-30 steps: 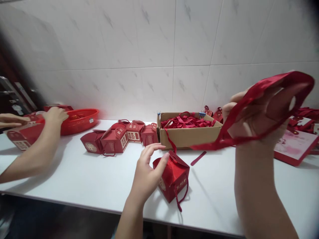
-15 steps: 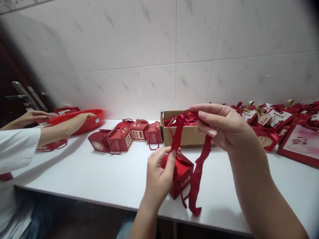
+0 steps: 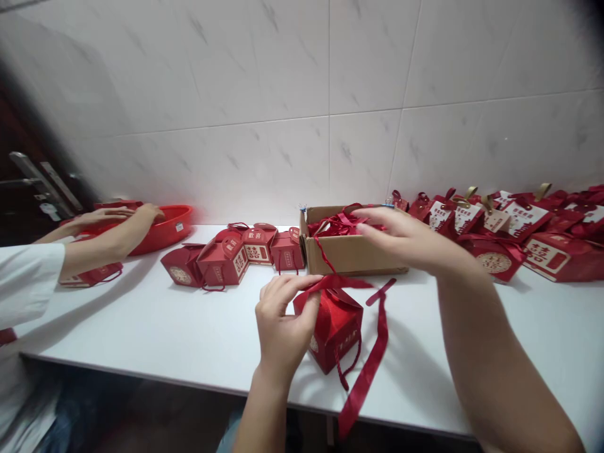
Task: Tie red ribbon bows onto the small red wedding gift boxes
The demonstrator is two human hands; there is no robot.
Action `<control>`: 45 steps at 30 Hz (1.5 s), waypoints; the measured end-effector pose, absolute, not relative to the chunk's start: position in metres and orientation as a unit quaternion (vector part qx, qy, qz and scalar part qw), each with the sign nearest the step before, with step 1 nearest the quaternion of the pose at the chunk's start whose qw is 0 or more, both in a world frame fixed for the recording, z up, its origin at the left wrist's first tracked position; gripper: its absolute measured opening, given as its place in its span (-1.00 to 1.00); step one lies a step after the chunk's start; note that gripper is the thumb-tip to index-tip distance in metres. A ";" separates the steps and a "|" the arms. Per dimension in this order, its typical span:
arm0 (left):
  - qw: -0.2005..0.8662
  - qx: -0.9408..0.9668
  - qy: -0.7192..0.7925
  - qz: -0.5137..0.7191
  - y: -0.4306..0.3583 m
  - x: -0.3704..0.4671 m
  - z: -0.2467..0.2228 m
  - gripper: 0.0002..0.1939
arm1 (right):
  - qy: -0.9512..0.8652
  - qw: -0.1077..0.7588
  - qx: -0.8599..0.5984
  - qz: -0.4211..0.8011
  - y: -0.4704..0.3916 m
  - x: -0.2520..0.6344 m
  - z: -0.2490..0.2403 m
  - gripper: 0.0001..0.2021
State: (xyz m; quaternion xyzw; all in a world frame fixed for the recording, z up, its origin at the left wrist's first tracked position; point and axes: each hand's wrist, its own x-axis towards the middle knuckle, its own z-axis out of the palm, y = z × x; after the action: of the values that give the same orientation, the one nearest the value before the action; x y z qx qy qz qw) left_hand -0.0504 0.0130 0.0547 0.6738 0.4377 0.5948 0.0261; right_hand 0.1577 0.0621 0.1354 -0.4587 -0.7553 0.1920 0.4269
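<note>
Thumb and fingers of my left hand [image 3: 285, 324] are pinched on a dark red ribbon [image 3: 365, 380]. From there it runs across the top of a red gift box [image 3: 336, 327], bends on the right and trails down past the table's front edge. The box stands just beside my left hand, with a twisted red cord handle [image 3: 346, 371] hanging at its side. My right hand [image 3: 403, 239] is over an open cardboard box [image 3: 353, 255] of red ribbons [image 3: 330, 224]. Its fingers are stretched out and hold nothing that I can see.
Several red gift boxes [image 3: 221, 264] stand left of the cardboard box. Many decorated boxes with tags [image 3: 519, 217] crowd the right side by the wall. At far left, another person's hands [image 3: 136, 220] are at a red basin [image 3: 177, 229]. A narrow red strip [image 3: 381, 292] lies on the table.
My right hand has let go of the ribbon and moved over the cardboard box's front. The ribbon has dropped across the gift box. My left hand, still pinching it, is slightly farther left.
</note>
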 end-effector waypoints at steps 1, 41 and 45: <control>0.019 0.677 0.436 0.592 0.014 -0.049 0.054 -0.89 | -0.780 0.395 -0.424 0.235 0.063 0.149 0.134 -0.69; 0.105 0.748 0.560 0.341 0.018 -0.046 0.047 -0.74 | -0.834 0.060 -0.452 0.311 0.082 0.146 0.131 -0.72; 0.098 0.749 0.564 0.333 0.018 -0.046 0.047 -0.71 | -0.831 0.052 -0.454 0.317 0.080 0.142 0.133 -0.72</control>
State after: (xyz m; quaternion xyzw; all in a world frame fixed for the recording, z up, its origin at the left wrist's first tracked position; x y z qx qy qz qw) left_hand -0.0460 0.0184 0.0472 0.7494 0.5640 0.3327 0.0982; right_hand 0.1424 0.0804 0.1330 -0.4539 -0.8309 0.3175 0.0523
